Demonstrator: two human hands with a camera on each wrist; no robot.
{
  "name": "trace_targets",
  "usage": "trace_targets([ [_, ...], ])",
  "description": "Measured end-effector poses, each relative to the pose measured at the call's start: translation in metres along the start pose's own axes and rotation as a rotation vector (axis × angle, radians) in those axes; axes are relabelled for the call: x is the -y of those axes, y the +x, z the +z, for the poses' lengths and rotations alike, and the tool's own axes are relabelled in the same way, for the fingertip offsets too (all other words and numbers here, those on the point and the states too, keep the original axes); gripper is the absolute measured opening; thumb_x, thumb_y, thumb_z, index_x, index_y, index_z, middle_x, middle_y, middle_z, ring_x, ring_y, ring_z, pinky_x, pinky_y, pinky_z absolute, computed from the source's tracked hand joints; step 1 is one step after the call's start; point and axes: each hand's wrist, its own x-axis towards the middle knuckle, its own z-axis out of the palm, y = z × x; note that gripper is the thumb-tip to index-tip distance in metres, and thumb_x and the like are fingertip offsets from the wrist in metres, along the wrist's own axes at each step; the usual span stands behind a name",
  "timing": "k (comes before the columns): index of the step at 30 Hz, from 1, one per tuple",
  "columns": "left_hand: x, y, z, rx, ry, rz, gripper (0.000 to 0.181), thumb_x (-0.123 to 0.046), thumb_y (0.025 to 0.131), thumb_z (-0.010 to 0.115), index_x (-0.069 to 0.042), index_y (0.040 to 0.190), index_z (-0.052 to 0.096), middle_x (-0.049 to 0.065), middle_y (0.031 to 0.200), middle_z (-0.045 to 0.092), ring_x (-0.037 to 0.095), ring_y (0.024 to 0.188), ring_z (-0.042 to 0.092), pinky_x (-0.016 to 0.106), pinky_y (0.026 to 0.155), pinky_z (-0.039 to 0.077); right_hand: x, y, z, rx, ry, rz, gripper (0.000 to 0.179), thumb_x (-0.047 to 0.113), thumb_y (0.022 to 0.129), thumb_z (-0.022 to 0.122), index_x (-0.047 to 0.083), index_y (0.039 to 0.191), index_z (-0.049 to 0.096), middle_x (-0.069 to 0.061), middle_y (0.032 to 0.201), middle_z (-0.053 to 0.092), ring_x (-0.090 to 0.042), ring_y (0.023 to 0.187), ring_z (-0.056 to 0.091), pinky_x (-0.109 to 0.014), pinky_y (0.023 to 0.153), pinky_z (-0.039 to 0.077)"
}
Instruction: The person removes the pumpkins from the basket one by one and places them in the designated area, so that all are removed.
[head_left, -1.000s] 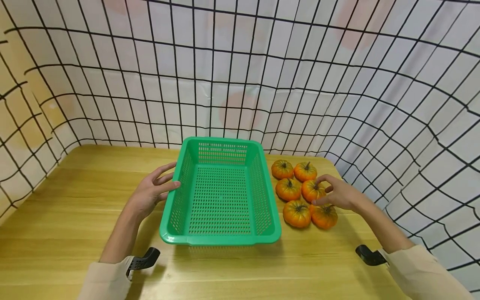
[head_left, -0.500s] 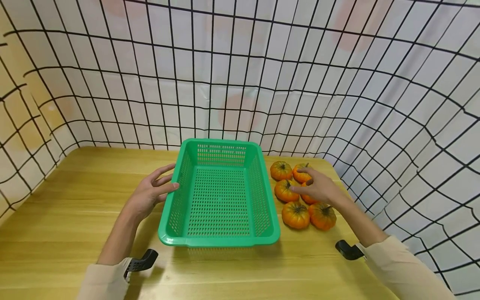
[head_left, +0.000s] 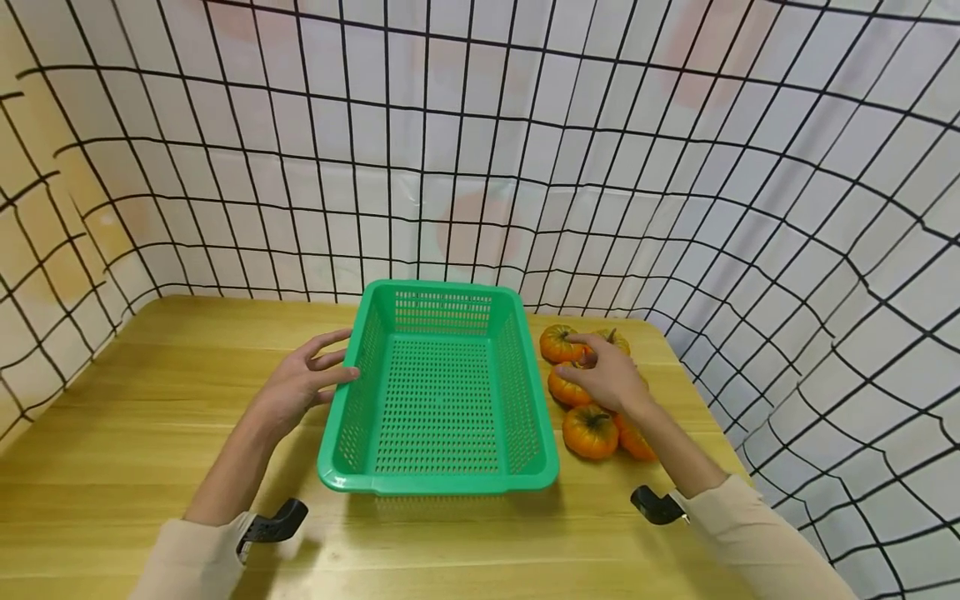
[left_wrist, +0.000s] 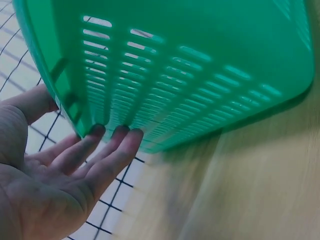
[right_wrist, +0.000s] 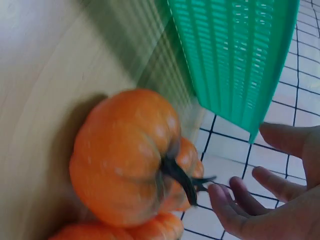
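Note:
A green plastic basket (head_left: 438, 483) with slotted walls stands on the wooden table, nothing in it. At its left side my left hand (head_left: 288, 390) holds the rim, thumb on top and fingertips against the outer wall (left_wrist: 175, 75). To the right of the basket lie several small orange pumpkins (head_left: 590, 433) in two columns. My right hand (head_left: 611, 377) hovers over the middle and back ones, thumb and fingers spread, gripping nothing. It partly hides the right column. In the right wrist view, a pumpkin (right_wrist: 122, 155) with a dark curved stem lies beside my fingertips.
Black wire mesh (head_left: 465, 167) backed by white sheeting rises behind the table and along both sides. Bare wooden tabletop (head_left: 172, 375) extends left of the basket and in front of it. A black wrist mount (head_left: 277, 521) sticks out from each sleeve.
My right hand has moved left and slightly away from me, from the right column of pumpkins to over the left one. My left hand stays on the basket rim. The pumpkins have not moved.

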Motion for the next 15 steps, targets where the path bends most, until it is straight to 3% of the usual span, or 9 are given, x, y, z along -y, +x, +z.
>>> trace_targets([
  [6, -0.009, -0.001, 0.002, -0.009, 0.126, -0.042, 0.080, -0.018, 0.094, 0.071, -0.014, 0.161, 0.027, 0.025, 0.154, 0.045, 0.041, 0.130, 0.057, 0.051, 0.101, 0.053, 0.002, 0.003, 0.014, -0.056, 0.051, -0.013, 0.052, 0.027, 0.097, 0.068, 0.009, 0.144, 0.055, -0.024, 0.123, 0.065, -0.035, 0.112, 0.063, -0.046, 0.085, 0.056],
  [10, -0.014, -0.002, 0.003, -0.016, 0.173, -0.069, 0.081, -0.019, 0.095, 0.071, -0.015, 0.162, 0.026, 0.029, 0.152, 0.045, 0.040, 0.125, 0.060, 0.049, 0.097, 0.055, 0.005, 0.004, 0.021, -0.063, 0.058, -0.017, 0.051, 0.027, 0.097, 0.068, 0.008, 0.143, 0.056, -0.021, 0.117, 0.068, -0.034, 0.108, 0.065, -0.042, 0.081, 0.056],
  [15, -0.017, -0.005, 0.001, 0.013, 0.150, -0.087, 0.078, -0.029, 0.099, 0.068, -0.013, 0.162, 0.025, 0.028, 0.142, 0.055, 0.033, 0.116, 0.067, 0.044, 0.091, 0.059, 0.006, 0.003, 0.025, -0.059, 0.070, 0.001, 0.050, 0.028, 0.097, 0.068, 0.011, 0.143, 0.057, -0.019, 0.118, 0.068, -0.033, 0.108, 0.065, -0.038, 0.076, 0.055],
])
